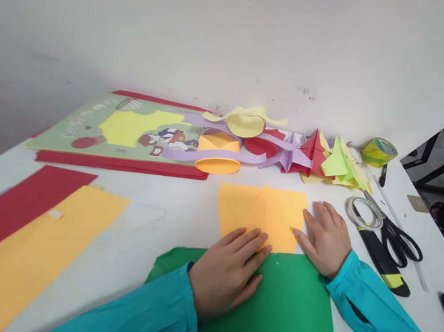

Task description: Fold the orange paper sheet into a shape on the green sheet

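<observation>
A creased orange sheet of paper [282, 216] lies on the table, with its lower edge meeting a large green sheet [285, 314]. My left hand [231, 271] rests flat, fingertips on the orange paper's lower edge and the palm above the green sheet. At the right edge of the orange paper is my right hand [325, 238], fingers spread, its fingertips touching or close to that edge. Neither hand grips anything. A center crease runs down the orange paper, with slanting folds beside it.
Scissors [400, 237], a tape roll [365, 213] and a box cutter [381, 260] lie to the right. Folded paper shapes [313, 156] and a yellow-green tape roll [379, 152] stand along the wall. Red [16, 213] and orange strips [34, 253] lie left, below a printed packet [125, 132].
</observation>
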### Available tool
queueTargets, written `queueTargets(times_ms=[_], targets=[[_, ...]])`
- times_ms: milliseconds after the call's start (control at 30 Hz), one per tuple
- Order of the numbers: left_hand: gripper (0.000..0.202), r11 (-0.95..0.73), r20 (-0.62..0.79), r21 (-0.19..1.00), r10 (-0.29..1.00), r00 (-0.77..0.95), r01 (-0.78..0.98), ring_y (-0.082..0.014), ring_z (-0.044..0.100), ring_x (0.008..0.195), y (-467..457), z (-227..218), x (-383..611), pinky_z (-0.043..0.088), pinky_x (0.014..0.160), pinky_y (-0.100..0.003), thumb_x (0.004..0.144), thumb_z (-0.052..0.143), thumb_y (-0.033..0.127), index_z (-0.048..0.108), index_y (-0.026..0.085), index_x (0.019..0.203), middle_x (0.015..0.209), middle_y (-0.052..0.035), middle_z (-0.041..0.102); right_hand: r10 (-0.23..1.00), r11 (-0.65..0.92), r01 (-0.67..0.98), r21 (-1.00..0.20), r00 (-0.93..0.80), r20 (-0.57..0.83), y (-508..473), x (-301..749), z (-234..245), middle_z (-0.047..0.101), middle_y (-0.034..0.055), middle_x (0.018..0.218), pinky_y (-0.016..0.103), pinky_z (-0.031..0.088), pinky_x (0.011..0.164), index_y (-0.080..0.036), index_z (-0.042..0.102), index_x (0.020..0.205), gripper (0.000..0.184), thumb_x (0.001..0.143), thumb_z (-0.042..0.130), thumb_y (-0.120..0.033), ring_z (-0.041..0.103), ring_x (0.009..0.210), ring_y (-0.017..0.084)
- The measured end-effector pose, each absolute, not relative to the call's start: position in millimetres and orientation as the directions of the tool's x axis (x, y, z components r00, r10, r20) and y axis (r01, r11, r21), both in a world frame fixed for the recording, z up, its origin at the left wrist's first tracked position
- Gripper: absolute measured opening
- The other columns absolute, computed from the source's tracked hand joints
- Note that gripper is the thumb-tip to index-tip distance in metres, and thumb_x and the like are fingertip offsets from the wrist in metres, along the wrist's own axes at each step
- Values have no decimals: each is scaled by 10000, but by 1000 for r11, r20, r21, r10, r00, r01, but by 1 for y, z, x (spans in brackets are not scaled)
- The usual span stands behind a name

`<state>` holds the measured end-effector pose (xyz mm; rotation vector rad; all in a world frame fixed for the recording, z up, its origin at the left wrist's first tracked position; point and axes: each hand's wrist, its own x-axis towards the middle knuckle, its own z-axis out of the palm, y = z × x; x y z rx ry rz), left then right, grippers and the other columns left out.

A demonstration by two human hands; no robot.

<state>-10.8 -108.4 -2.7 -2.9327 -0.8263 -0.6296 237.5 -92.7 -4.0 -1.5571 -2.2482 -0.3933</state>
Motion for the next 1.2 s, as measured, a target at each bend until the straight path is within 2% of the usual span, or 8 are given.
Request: queueTargets(times_ms=[400,767,1200], targets=[[373,-861,385,71,490,782,504,-313,570,1150,-108,-2,-10,494,940,-480,901,456,277,612,95,1187,1217,-171,626,812,378,926,-15,-323,487,-93,238,-6,596,206,1210,544,459,940,-123,676,1099,446,902,510,-488,466,1219,379],[367,-856,387,94,502,773,509,-306,559,1166,-109,-3,-11,482,958,-475,891,480,270,609,115,1198,1228,-167,614,713,594,796,-120,-452,536,-92,239,-3,625,187,1168,526,485,931,-148,697,983,288,859,614,-394,502,1213,341],[363,-858,389,71,493,778,508,-315,574,1145,-108,-1,-10,503,930,-483,902,448,268,619,95,1171,1208,-171,631,606,752,648,-121,-607,515,-92,239,1,627,191,1164,533,492,915,-143,642,1034,275,867,613,-360,495,1235,332]])
